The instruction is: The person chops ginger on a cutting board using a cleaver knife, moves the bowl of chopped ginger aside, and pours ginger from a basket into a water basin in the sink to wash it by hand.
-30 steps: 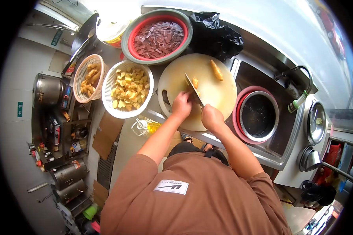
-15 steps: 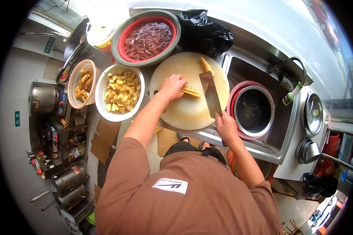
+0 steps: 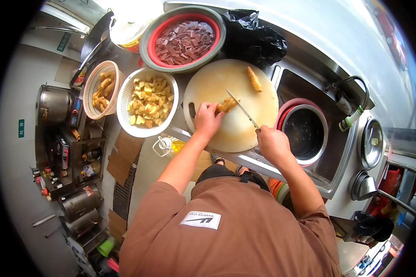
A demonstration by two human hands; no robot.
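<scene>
On the round cutting board (image 3: 254, 129), my left hand (image 3: 208, 120) grips a piece of yellow-brown root (image 3: 225, 105) by its left end. My right hand (image 3: 273, 144) is closed around the handle of a cleaver (image 3: 243, 111), whose blade stands edge down at the right end of the root. Another whole root (image 3: 253, 80) lies near the board's upper right edge. To the left, a white basket (image 3: 122, 113) holds yellow chunks, and a smaller pale basket (image 3: 115, 94) beside it holds whole roots.
Behind the board are a grey basin (image 3: 145, 48) with a red colander of dark red pieces in liquid and a black plastic bag (image 3: 256, 41). To the right, a sink (image 3: 339, 147) holds a metal bowl (image 3: 324, 134) of dark liquid. A faucet (image 3: 356, 79) stands behind it.
The cleaver has swung from flat and right of the root to upright over its right end. My left hand still holds the root, now turned to slant the other way.
</scene>
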